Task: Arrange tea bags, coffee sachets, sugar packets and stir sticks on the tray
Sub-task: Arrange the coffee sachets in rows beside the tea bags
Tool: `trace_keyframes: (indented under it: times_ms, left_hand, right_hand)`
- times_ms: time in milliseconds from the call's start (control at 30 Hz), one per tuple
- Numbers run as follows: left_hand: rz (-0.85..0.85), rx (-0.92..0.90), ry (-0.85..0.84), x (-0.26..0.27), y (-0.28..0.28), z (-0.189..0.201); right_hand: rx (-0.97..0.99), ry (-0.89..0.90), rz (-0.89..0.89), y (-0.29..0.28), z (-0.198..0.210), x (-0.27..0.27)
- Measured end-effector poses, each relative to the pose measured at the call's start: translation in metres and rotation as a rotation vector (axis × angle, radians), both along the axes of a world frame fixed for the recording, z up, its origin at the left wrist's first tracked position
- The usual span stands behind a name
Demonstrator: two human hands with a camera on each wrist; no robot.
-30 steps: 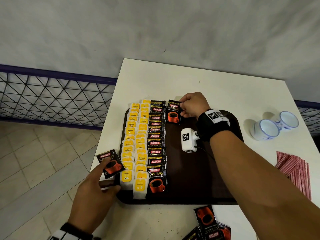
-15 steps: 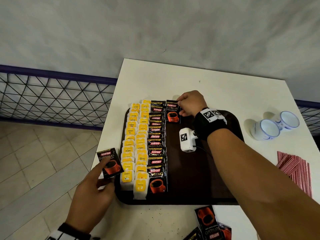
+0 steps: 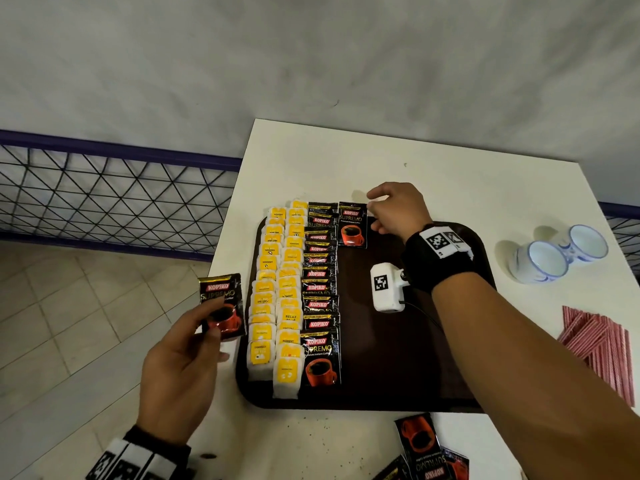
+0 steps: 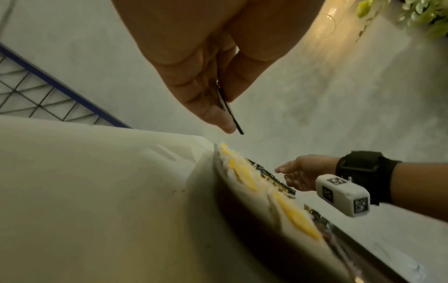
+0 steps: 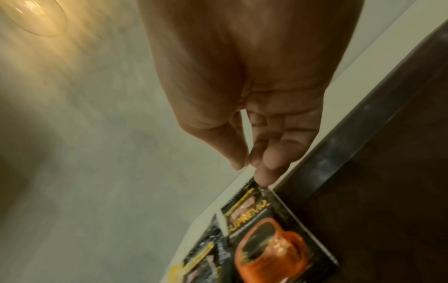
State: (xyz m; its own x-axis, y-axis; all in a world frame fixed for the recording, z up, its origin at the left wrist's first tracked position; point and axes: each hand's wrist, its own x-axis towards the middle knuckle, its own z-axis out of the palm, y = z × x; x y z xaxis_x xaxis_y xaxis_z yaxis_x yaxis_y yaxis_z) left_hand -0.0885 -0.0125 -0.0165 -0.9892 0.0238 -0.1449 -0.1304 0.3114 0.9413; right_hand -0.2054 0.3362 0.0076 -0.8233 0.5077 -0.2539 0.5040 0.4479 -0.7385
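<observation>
1. Holding a spare coffee sachet (image 3: 221, 306) pinched between thumb and fingers, my left hand (image 3: 180, 368) hovers off the tabletop (image 3: 346, 441) beside the near-left corner of the tray (image 3: 398, 375); a careless swing could clip the tea bags (image 3: 273, 299) and scatter the rows.
2. Loose sachets (image 3: 420, 448) lie at the near edge, still to be placed.
3. Overlapped coffee sachets (image 3: 319, 292) fill the third column; I judge a nudge would shift them.
4. My right hand (image 3: 398, 211) hangs over the far tray edge with fingers loosely curled, empty. One fingertip looks to touch the top corner of the placed sachet (image 3: 352, 225); dragging it would skew the new column.
5. Stir sticks (image 3: 602, 344) wait off-tray to the right.
</observation>
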Motion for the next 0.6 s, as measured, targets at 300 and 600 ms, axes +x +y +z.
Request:
trace_keyframes:
  times_ms: [300, 600]
  left_hand:
    - [-0.092, 0.298, -0.019, -0.028, 0.050, 0.021]
    - [-0.175, 0.345, -0.098, -0.031, 0.081, 0.027]
  right_hand:
    - [-0.537, -0.011, 0.345, -0.071, 0.028, 0.065]
    - [-0.692, 0.006, 0.321, -0.072, 0.038, 0.082]
